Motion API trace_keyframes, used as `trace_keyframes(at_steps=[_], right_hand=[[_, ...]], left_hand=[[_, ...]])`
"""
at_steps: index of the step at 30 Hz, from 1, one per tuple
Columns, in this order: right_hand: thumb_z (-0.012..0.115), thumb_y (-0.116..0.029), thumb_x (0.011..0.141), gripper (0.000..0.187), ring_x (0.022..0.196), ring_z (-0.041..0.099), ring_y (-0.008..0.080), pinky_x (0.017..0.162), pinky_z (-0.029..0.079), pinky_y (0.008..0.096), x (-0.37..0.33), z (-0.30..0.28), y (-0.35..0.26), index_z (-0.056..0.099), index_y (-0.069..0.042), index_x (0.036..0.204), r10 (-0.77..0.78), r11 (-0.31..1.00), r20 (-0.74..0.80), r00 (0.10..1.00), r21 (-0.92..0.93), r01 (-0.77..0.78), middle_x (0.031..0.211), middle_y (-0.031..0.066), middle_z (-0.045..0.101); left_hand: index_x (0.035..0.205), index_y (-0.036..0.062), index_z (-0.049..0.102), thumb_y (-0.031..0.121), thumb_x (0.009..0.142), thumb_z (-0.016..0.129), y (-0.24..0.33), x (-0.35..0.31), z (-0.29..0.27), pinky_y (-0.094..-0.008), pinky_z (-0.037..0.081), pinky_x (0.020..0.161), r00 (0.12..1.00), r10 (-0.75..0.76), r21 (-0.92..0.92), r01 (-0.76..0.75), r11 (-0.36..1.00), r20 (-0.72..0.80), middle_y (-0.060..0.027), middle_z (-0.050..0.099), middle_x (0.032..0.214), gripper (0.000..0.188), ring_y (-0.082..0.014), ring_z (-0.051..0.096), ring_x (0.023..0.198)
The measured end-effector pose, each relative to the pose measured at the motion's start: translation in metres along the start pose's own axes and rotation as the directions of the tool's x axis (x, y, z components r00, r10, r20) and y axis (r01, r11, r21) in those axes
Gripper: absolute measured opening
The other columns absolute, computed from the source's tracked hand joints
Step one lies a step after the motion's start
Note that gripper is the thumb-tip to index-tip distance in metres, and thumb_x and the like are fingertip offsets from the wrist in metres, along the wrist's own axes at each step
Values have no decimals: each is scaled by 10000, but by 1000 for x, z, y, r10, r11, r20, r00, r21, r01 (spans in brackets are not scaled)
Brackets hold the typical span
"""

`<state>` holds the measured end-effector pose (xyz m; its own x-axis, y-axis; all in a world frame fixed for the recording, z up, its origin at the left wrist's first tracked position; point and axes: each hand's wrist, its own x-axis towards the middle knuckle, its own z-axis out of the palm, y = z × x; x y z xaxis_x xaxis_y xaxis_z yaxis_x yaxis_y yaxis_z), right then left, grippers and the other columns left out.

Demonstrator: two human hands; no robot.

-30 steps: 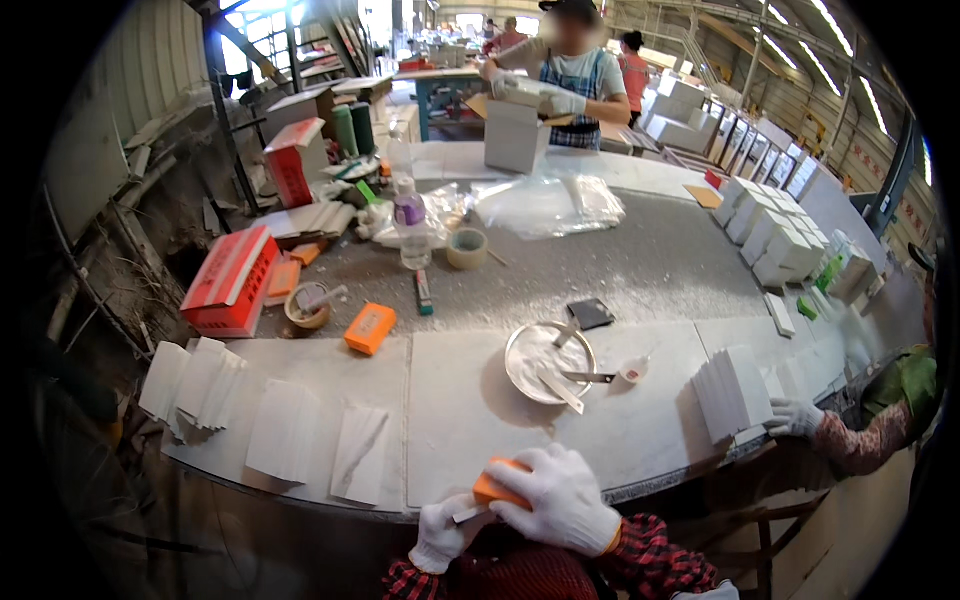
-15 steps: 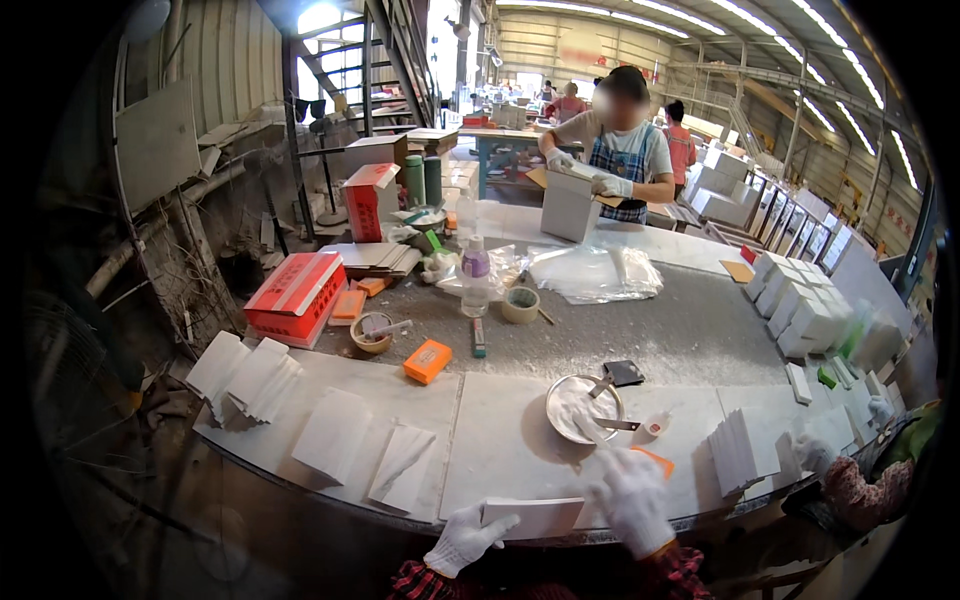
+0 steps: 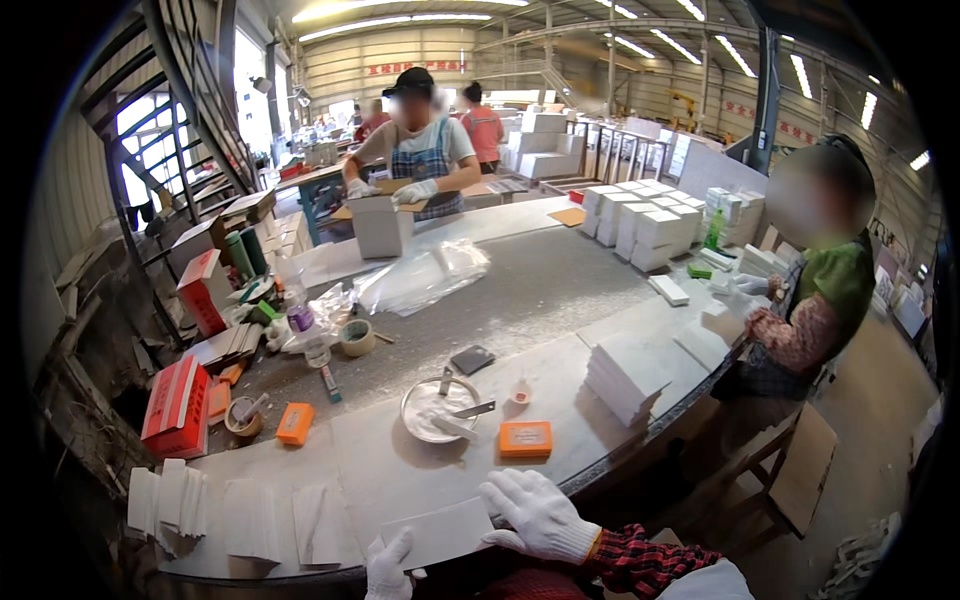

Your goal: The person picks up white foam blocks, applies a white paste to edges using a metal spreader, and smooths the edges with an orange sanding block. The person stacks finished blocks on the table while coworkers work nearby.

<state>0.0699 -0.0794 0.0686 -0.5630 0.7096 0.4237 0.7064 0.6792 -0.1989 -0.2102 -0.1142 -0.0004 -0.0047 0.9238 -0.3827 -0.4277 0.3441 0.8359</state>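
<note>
A flat white stone tile [image 3: 440, 533] lies at the front edge of the table. My left hand [image 3: 388, 567], in a white knit glove, grips its left end, thumb on top and the other fingers mostly hidden. My right hand [image 3: 541, 514], gloved the same way, is open at the tile's right end, its fingers stretched out and thumb apart; whether it presses on the tile I cannot tell. Beyond them are an orange box-shaped block [image 3: 525, 439] and a metal bowl [image 3: 412, 428] of white powder or paste with scraper blades in it. A small white bottle [image 3: 520, 391] stands beside the bowl.
Tile stacks stand left [image 3: 250, 518] and right [image 3: 622, 385] of my hands. Another orange block [image 3: 295, 424], a tape roll [image 3: 356, 338] and a red carton [image 3: 177, 408] sit leftward. One co-worker [image 3: 815, 290] works at right; another across handles a white box [image 3: 378, 228].
The view has swung to the right, bringing the right-hand co-worker fully into sight. My right hand has come off the orange block area to the tile's right end. My left hand keeps hold of the tile.
</note>
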Motion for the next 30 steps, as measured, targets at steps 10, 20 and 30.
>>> trace_keyframes(at_steps=[10,20,30], right_hand=[[884,-253,662,721,912,657,369,764,542,482,-2,-27,-16,542,-137,1286,-106,974,165,981,217,68,1055,122,578],[816,-353,806,597,958,675,406,795,545,499,-50,-100,103,638,-73,1302,438,795,-481,760,-187,-577,1166,180,635],[840,-484,786,750,1150,656,359,953,534,465,-46,-98,218,642,-72,1381,576,610,-450,682,-320,-725,1280,165,659]], left_hand=[[1381,1,556,242,1077,556,1,-2,50,-272,545,454,962,-26,-39,38,999,270,-127,719,1113,387,-190,739,808],[1270,-12,680,188,966,708,29,-16,-59,-475,552,931,526,850,959,-256,121,33,-198,708,1226,365,-399,691,1066],[1481,77,511,317,889,769,-3,8,-126,-545,323,1188,651,723,966,244,89,-230,-210,534,1491,689,-401,433,1433]])
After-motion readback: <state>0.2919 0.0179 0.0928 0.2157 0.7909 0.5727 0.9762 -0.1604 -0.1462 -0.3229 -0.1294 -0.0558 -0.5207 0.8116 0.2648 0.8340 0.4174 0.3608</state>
